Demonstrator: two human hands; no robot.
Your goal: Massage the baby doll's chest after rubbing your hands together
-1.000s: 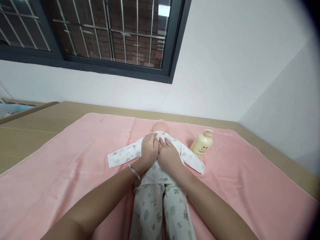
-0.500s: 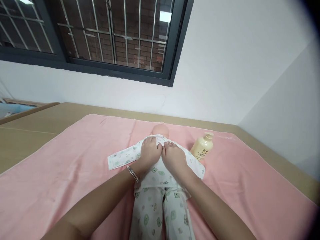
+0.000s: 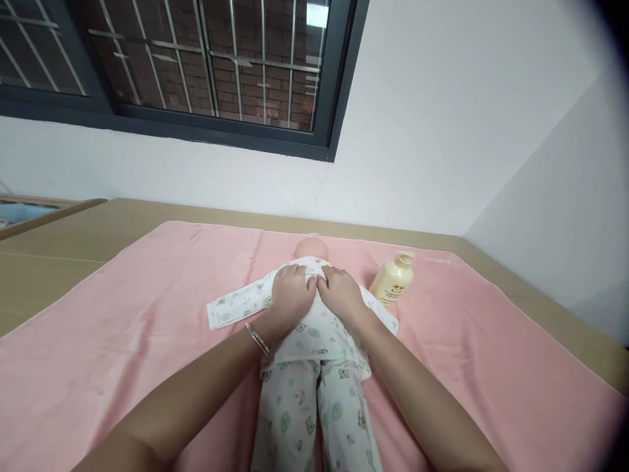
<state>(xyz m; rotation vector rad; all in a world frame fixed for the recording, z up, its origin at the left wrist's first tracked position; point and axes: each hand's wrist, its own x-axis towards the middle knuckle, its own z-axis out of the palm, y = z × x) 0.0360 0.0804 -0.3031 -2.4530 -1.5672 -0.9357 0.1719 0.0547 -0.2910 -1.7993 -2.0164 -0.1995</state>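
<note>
Both hands are laid palm down on the chest part of a white long-sleeved cloth top printed with small green and brown figures (image 3: 314, 341), the left hand (image 3: 293, 295) and the right hand (image 3: 341, 292) placed side by side with thumb tips nearly meeting. Fingers are kept together and slightly bent; whether any fabric is pinched beneath them cannot be told, since the palms and undersides are hidden.

The top is spread over a doll with a smooth, rounded, pinkish head (image 3: 312, 248), which is laid lengthwise on a smooth pink cloth (image 3: 452, 367), its head pointed away from the person. White printed trousers (image 3: 289, 413) are overlapped by the top's hem. One sleeve is stretched out beyond the left hand; the other is partly covered by the right forearm.

Near that second sleeve's cuff, a pale yellow pump bottle with dark lettering (image 3: 394, 282) is set on the cloth. A narrow, shiny bangle (image 3: 256, 337) is worn on the left wrist. Beyond, a dark-framed window (image 3: 324, 108) is set in a white wall (image 3: 422, 98).
</note>
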